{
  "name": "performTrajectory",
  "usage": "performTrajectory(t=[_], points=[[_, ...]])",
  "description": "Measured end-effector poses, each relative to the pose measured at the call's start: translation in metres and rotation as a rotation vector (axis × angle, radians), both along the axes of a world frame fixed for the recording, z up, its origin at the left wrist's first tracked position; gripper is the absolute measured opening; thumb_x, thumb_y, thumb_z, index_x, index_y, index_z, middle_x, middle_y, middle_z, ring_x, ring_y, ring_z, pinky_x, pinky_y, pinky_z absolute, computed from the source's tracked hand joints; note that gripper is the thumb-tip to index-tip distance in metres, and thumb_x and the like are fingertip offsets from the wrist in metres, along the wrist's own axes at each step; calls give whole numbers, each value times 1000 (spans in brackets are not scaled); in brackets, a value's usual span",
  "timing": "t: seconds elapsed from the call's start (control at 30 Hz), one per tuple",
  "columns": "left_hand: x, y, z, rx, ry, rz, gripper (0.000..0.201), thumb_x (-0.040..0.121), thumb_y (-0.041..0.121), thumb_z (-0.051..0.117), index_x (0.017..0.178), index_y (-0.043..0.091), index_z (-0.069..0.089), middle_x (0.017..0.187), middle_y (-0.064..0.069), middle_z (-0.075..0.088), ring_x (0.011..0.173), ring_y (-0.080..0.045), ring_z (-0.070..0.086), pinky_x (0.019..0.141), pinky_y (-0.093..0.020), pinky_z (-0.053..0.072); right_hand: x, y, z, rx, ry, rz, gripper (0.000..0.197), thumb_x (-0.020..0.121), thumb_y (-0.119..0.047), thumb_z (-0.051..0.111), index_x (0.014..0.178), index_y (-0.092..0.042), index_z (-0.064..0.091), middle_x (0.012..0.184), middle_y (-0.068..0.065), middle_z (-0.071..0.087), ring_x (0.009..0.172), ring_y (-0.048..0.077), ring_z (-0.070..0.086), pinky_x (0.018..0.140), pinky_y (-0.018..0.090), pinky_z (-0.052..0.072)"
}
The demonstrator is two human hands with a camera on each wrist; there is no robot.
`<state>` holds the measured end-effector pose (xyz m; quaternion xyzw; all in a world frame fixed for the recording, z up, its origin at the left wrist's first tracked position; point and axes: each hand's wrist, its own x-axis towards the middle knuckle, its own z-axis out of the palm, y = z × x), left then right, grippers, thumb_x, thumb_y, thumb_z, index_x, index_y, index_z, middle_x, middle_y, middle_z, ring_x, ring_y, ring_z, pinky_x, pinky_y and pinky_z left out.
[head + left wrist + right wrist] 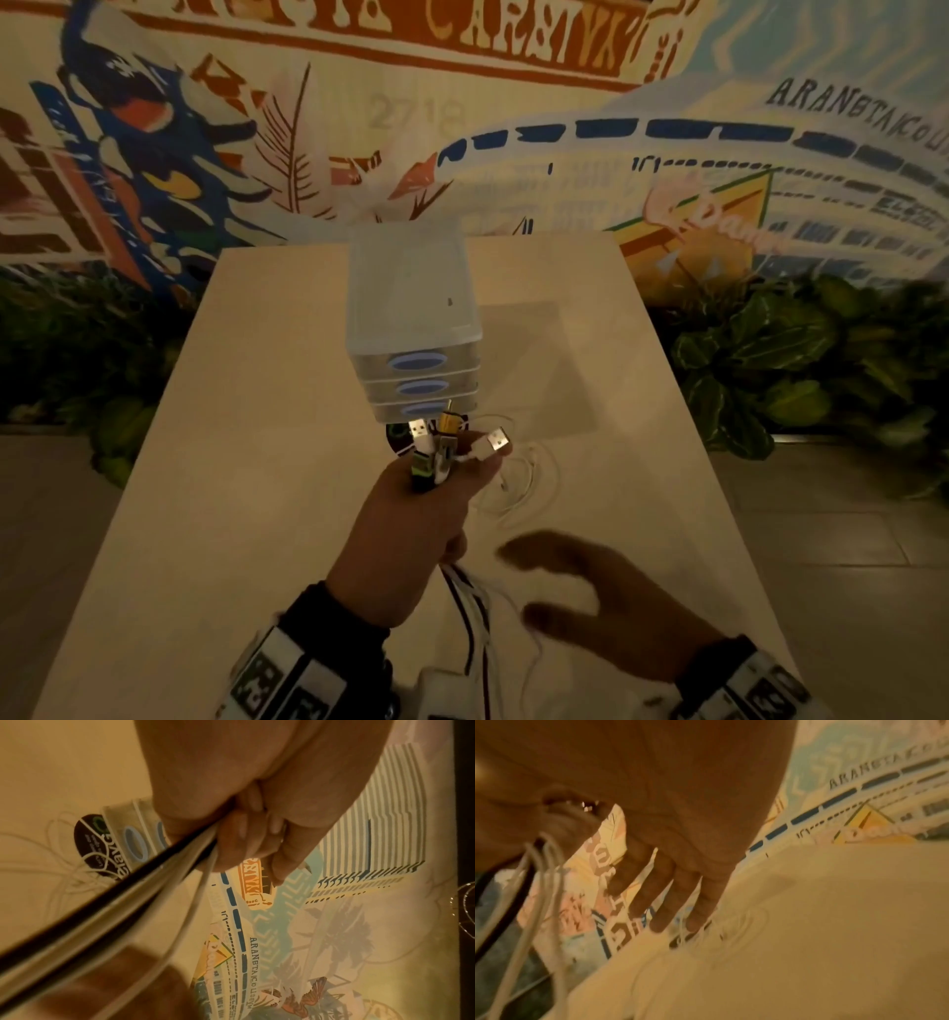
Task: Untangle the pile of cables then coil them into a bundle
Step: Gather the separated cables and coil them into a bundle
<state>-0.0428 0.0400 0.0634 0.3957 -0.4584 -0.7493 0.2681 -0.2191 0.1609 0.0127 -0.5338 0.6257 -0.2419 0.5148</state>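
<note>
My left hand (426,493) is raised over the middle of the table and grips a bunch of cables (441,452), with USB plugs and a yellow plug sticking out above the fist. White and black strands (472,616) hang from below the fist toward the near edge; in the left wrist view the strands (128,892) run taut from the curled fingers (244,833). My right hand (580,591) hovers flat and blurred near the hanging strands, fingers straight, holding nothing. A thin white cable (518,483) lies in loose loops on the table, and also shows near the fingertips (700,914) as the thin white cable (731,933).
A translucent three-drawer box (416,318) with blue handles stands mid-table. A dark round sticker (95,845) lies at its foot. The pale table (257,462) is narrow, with tiled floor and green plants on both sides and a painted wall behind.
</note>
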Motion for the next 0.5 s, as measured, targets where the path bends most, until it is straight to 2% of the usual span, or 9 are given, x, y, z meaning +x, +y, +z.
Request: performTrajectory(t=[0.07,0.1,0.17,0.23,0.3,0.37,0.4,0.5], points=[[-5,5,-1,52,11,-10,42,78,34,84,106,5,72,58,1,15,46,-15,15,46,-25,23,-10,-2,18,-232,-30,-173,49,93,-61,59,138,-44,54,141,-27,54,131,1,52,109,33,46],[-8,10,-2,66,0,-24,37,77,34,85,99,6,73,58,0,15,46,-16,15,46,-25,23,-11,-5,29,-331,-46,-225,53,94,-62,52,143,-42,50,144,-24,53,133,4,51,108,31,45],[-17,22,-3,59,-11,-84,19,79,31,84,72,17,72,54,1,20,45,-15,19,47,-25,25,-8,-16,47,-428,-48,-236,57,96,-64,42,149,-43,41,146,-22,51,137,4,47,108,23,41],[-26,34,-7,-4,-27,-137,22,78,29,77,61,22,65,51,1,31,44,-14,27,49,-27,27,0,-28,59,-449,0,-180,54,98,-65,35,149,-46,39,146,-27,49,136,-2,45,107,19,40],[-34,42,-10,-40,-37,-153,15,72,20,70,59,19,62,52,-1,38,46,-15,31,51,-32,25,5,-35,61,-460,33,-122,44,104,-60,33,143,-46,47,139,-27,53,130,-4,50,103,18,43],[-37,45,-13,-64,-67,-154,13,72,15,64,65,7,58,54,-7,41,48,-18,34,54,-38,24,5,-37,60,-462,54,-81,34,106,-49,35,130,-43,58,128,-24,60,121,-1,56,96,18,46],[-37,45,-13,-78,-92,-154,11,74,14,60,66,5,58,54,-8,42,48,-18,36,55,-39,26,3,-38,60,-457,59,-68,32,107,-46,35,126,-42,61,124,-23,62,118,0,58,94,20,47],[-36,43,-12,-84,-178,-169,19,74,11,60,58,21,63,50,0,50,46,-15,46,54,-31,36,0,-41,59,-464,79,-13,31,108,-41,37,121,-37,65,118,-23,65,116,0,61,93,23,49]])
